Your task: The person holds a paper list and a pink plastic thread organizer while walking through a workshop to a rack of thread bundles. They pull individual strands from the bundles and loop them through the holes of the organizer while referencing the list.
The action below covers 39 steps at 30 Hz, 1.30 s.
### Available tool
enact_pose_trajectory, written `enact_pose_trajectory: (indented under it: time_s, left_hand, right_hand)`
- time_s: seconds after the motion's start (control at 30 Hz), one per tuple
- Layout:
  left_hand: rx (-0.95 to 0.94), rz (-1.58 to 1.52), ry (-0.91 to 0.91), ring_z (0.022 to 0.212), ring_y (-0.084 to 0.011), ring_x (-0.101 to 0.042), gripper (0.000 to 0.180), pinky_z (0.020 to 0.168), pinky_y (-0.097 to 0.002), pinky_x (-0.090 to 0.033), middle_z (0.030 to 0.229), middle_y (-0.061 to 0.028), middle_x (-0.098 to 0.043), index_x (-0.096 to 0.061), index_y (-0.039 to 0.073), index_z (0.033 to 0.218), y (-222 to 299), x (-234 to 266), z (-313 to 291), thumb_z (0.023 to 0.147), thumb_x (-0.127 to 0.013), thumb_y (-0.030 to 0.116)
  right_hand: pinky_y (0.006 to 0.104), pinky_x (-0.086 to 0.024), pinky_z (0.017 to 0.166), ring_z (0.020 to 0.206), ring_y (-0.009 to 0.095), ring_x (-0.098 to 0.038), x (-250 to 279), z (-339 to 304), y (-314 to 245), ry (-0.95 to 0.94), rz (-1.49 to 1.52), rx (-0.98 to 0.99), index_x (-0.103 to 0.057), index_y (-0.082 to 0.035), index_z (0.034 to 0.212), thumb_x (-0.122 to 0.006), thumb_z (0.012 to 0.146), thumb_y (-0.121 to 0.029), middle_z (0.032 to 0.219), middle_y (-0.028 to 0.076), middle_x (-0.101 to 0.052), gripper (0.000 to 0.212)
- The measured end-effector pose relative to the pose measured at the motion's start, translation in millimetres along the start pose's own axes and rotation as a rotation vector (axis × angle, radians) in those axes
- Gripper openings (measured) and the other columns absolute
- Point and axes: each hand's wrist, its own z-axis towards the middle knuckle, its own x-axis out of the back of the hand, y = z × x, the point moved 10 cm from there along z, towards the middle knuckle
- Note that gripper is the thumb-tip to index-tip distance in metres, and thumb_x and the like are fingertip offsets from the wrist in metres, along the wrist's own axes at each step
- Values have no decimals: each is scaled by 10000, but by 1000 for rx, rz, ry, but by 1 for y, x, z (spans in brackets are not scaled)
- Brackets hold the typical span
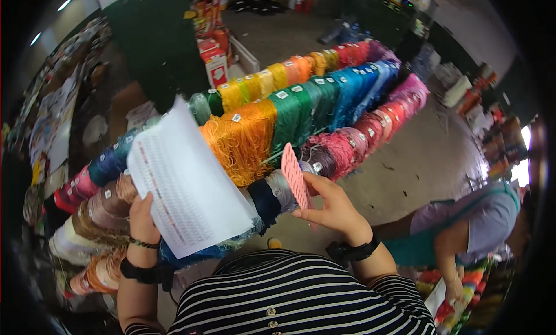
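My left hand (pixel 143 220) grips the edge of a white printed sheet of paper (pixel 188 184), held up in front of me and bent at its top corner. In my right hand (pixel 337 206) is a thin pink perforated piece (pixel 295 176), pinched between thumb and fingers and seen nearly edge-on. Both are held above or before rows of thread skeins. Behind the paper and the pink piece hang orange skeins (pixel 240 141), green skeins (pixel 292 118) and grey skeins (pixel 280 187). The paper hides part of the rows.
Long rows of skeins run from lower left to upper right, with blue skeins (pixel 353 94) and pink skeins (pixel 341 152) among them. A co-worker (pixel 469 222) bends over more bright skeins at lower right. A red and white box (pixel 214 66) stands beyond the rows.
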Motion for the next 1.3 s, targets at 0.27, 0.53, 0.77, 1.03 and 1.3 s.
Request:
enact_pose_trajectory:
  time_s: [0.27,0.53,0.77,1.03,1.3]
  left_hand:
    - [8,48,90,1016,-219,-634,318,888,-332,-505,1159,-149,-640,-528,-67,1239,-30,5,-11,978,-511,113]
    - [24,-57,-43,1057,-222,-637,351,892,-337,-531,1207,-171,-612,-459,-78,1293,-29,1,-14,987,-462,93]
    - [8,9,20,1070,-208,-627,359,886,-326,-534,1212,-160,-603,-444,-61,1299,-18,18,-25,981,-491,99]
    - [-146,126,410,1141,-194,-590,463,957,-297,-487,1275,-129,-587,-398,-14,1371,21,51,-98,968,-563,143]
    - [-240,22,570,888,-133,-630,247,764,-248,-516,1054,-70,-659,-564,49,1204,7,86,-182,979,-550,151]
  right_hand:
    - [413,-484,805,911,333,-604,-48,55,-87,-168,-186,431,-531,-70,1329,-776,699,-203,973,153,-622,689]
    - [431,-387,996,1104,297,-537,-186,41,-126,-436,-474,799,-512,-106,1353,-678,701,-60,1152,124,-565,674]
    - [422,-387,1002,1140,294,-532,-217,37,-116,-545,-482,808,-490,-99,1382,-683,721,-72,1204,125,-565,689]
    - [428,-388,1001,1166,292,-527,-212,38,-107,-639,-379,831,-487,-109,1385,-766,711,-124,1248,119,-561,730]
    - [444,-385,1000,1173,305,-524,-200,38,-94,-606,-255,818,-511,-124,1357,-785,699,-125,1269,123,-558,713]
